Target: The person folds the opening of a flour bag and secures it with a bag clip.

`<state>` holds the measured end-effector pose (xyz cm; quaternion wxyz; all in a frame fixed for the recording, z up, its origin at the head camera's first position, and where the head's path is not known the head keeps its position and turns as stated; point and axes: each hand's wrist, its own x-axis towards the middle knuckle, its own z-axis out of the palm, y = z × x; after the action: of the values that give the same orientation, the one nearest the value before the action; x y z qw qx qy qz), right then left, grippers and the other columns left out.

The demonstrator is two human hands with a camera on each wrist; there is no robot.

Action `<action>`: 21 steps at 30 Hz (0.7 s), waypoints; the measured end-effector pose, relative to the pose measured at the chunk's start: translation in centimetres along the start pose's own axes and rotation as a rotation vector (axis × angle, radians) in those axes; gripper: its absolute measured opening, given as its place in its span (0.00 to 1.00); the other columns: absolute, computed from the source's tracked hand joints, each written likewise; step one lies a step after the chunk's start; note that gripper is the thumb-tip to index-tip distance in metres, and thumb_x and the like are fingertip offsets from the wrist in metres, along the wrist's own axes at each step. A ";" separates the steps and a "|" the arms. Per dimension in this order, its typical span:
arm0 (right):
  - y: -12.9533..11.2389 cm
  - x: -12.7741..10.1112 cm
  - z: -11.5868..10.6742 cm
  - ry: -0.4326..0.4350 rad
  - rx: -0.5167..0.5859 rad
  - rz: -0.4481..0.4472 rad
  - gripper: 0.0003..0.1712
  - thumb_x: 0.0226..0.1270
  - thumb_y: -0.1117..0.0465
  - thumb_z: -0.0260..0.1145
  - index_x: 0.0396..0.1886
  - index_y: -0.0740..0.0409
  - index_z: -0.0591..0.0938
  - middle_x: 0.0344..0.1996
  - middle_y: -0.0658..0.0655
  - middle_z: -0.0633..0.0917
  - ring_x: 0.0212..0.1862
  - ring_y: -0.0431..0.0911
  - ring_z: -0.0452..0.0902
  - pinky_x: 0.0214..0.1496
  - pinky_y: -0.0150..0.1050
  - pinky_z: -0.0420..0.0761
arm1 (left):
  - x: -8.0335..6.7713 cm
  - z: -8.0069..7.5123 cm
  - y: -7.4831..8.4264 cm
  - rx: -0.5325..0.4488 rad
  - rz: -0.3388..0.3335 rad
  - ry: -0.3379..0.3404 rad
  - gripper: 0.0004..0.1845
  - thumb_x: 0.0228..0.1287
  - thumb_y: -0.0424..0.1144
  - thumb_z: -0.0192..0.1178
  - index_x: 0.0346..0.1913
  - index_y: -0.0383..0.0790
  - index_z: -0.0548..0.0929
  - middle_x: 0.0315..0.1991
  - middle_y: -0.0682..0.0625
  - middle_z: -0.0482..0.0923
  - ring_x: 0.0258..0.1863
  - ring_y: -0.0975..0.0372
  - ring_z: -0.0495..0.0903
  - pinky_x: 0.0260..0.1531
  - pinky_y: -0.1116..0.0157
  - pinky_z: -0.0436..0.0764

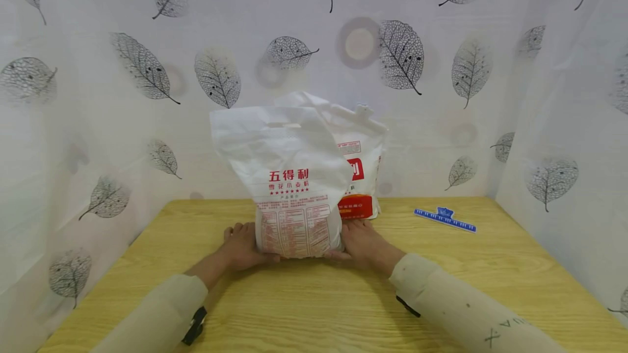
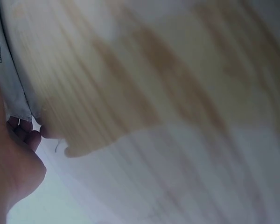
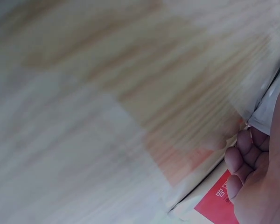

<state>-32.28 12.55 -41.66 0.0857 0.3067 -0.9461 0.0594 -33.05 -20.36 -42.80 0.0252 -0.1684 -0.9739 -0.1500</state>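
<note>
A white flour bag (image 1: 294, 195) with red print and a handle slot near its top stands at the middle of the table, its loose upper part flaring to the left. My left hand (image 1: 245, 248) grips its lower left corner, thumb along the front bottom edge. At the lower right corner my right hand (image 1: 367, 242) holds it likewise, the thumb in front. In both wrist views the fingers curl by the bag's bottom edge. Behind stands a second flour bag (image 1: 370, 176) with red panels, partly hidden by the front one; a small white piece (image 1: 364, 109) sits on its top edge.
A blue bag clip (image 1: 445, 219) lies on the wooden table (image 1: 314, 309) to the right of the bags. White leaf-print sheeting (image 1: 314, 26) encloses the table at the back and both sides.
</note>
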 end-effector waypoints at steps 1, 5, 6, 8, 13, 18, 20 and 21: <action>0.0 0.0 0.0 0.004 0.003 0.000 0.53 0.64 0.25 0.55 0.77 0.53 0.57 0.75 0.58 0.64 0.76 0.55 0.57 0.76 0.59 0.54 | 0.0 0.0 0.1 0.004 -0.003 -0.002 0.53 0.42 0.78 0.65 0.62 0.41 0.72 0.56 0.41 0.77 0.53 0.47 0.70 0.58 0.39 0.59; 0.3 -0.2 0.3 0.016 0.011 -0.010 0.53 0.65 0.25 0.54 0.77 0.53 0.57 0.75 0.58 0.65 0.76 0.56 0.58 0.75 0.60 0.56 | 0.0 -0.1 0.3 0.022 -0.022 -0.015 0.53 0.43 0.78 0.65 0.62 0.41 0.71 0.56 0.42 0.77 0.54 0.48 0.69 0.59 0.40 0.59; 0.4 -0.2 0.3 0.020 0.011 -0.012 0.53 0.64 0.24 0.54 0.77 0.53 0.57 0.75 0.58 0.65 0.76 0.56 0.58 0.75 0.61 0.56 | 0.0 0.0 0.3 0.025 -0.025 -0.016 0.53 0.43 0.78 0.65 0.63 0.41 0.71 0.56 0.43 0.76 0.54 0.48 0.69 0.59 0.41 0.59; 0.5 -0.2 0.4 0.022 0.013 -0.018 0.53 0.64 0.24 0.53 0.77 0.53 0.57 0.75 0.59 0.65 0.76 0.56 0.58 0.75 0.61 0.56 | 0.1 0.0 0.4 0.028 -0.024 -0.011 0.53 0.43 0.78 0.65 0.62 0.40 0.71 0.55 0.43 0.77 0.54 0.48 0.69 0.59 0.40 0.59; 0.4 -0.4 -0.1 0.001 0.029 -0.009 0.53 0.65 0.25 0.54 0.77 0.53 0.57 0.76 0.59 0.64 0.76 0.57 0.57 0.74 0.62 0.56 | 0.1 0.0 0.5 0.042 -0.023 -0.007 0.52 0.43 0.78 0.65 0.60 0.38 0.71 0.53 0.43 0.77 0.55 0.47 0.69 0.59 0.41 0.60; 0.4 -0.5 -0.2 -0.014 0.021 0.004 0.53 0.64 0.24 0.53 0.78 0.51 0.56 0.76 0.57 0.63 0.77 0.57 0.57 0.74 0.62 0.57 | 0.1 0.0 0.7 0.048 -0.025 -0.016 0.52 0.44 0.78 0.65 0.60 0.38 0.71 0.53 0.43 0.76 0.55 0.47 0.69 0.58 0.41 0.60; 0.5 -0.5 0.0 -0.019 0.013 0.009 0.53 0.64 0.23 0.52 0.78 0.50 0.55 0.77 0.56 0.63 0.77 0.56 0.57 0.74 0.62 0.58 | 0.1 0.1 0.8 0.050 -0.025 -0.017 0.52 0.44 0.78 0.65 0.60 0.39 0.71 0.53 0.43 0.76 0.55 0.47 0.69 0.59 0.41 0.60; 0.6 -0.5 0.0 -0.022 0.013 0.013 0.54 0.63 0.23 0.52 0.78 0.49 0.55 0.77 0.56 0.62 0.77 0.56 0.57 0.73 0.62 0.58 | 0.1 0.0 0.9 0.049 -0.023 -0.015 0.52 0.43 0.78 0.65 0.60 0.39 0.71 0.53 0.43 0.77 0.55 0.47 0.69 0.58 0.41 0.60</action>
<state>-32.25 13.27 -41.79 0.0729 0.3018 -0.9485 0.0625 -32.81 -19.55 -42.59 0.0201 -0.1578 -0.9793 -0.1253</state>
